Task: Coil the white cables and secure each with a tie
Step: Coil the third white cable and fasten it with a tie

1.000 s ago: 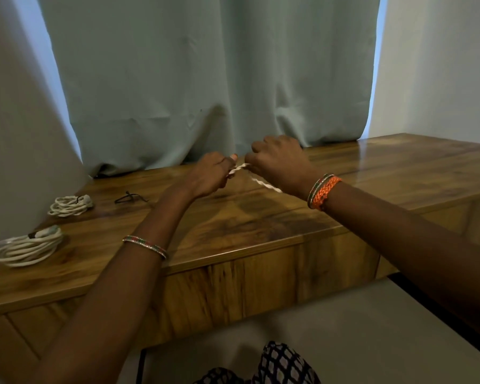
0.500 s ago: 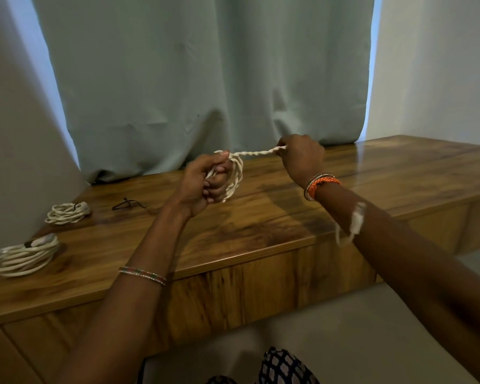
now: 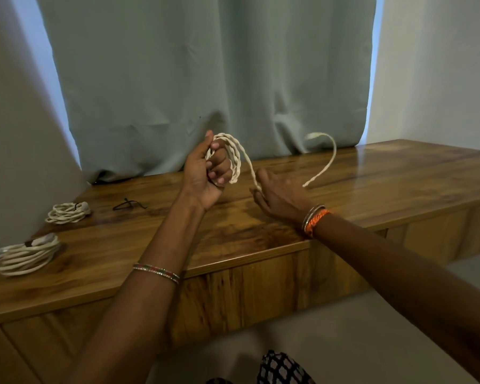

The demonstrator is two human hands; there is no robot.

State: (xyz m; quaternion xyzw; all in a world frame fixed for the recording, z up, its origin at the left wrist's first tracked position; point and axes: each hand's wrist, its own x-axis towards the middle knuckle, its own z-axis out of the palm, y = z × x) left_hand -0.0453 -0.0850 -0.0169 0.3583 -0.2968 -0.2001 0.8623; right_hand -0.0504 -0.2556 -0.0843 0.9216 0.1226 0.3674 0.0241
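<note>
We are partway through winding a white twisted cord cable (image 3: 234, 157), held in the air just above the glossy brown wooden table (image 3: 399, 173), a little toward twelve o'clock of the picture's middle. Our left hand (image 3: 205, 173) has its fingers curled round the loops already made, thumb up along the bundle. Our right hand (image 3: 277, 195), at three o'clock from the left and just beside it, pinches the running strand between thumb and fingers; past it the free tail arcs up toward one o'clock and ends in a blurred tip whose form we cannot make out.

To do this turn well, we judge that we should let the strand slide through the right fingers, not drag it, lay each new loop the same size as those in the left hand, and keep the left grip firm so the loops do not spring apart. The tail looks short, so few turns seem left.

The thin dark tie (image 3: 128, 204) lies on the table at nine o'clock from our left hand, apart from everything, likely meant for this coil. Two finished white cable coils sit further toward nine o'clock: the smaller tied coil (image 3: 67, 212) and the larger coil (image 3: 22, 254) near the table's front edge.

No box, tray or other container shows here.
</note>
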